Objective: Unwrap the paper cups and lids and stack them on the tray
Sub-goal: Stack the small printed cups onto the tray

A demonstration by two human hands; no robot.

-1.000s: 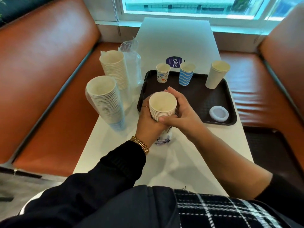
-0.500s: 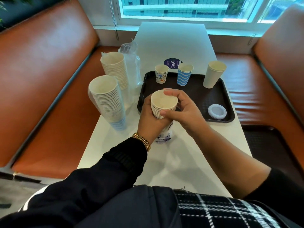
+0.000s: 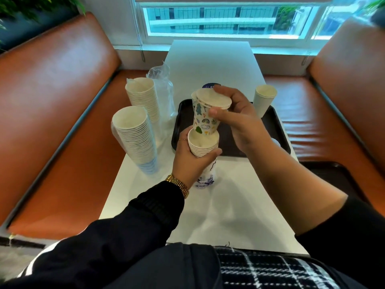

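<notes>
I count two tall stacks of plain white paper cups (image 3: 137,136) (image 3: 143,97) on the white bench (image 3: 210,61), one cream paper cup stack (image 3: 263,99) on the one dark plastic tray (image 3: 177,130), one small lift of printed cups (image 3: 205,117) in my right grip (image 3: 239,119), and one stack of printed cups (image 3: 203,146) in my left grip (image 3: 191,159).

White table (image 3: 212,65): tray (image 3: 177,126), cup stacks (image 3: 135,134).

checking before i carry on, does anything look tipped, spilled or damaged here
Nothing is spilled or damaged. Only the two tall cup stacks beside the tray lean left. The hands are just lifting printed cups off a stack.
</notes>
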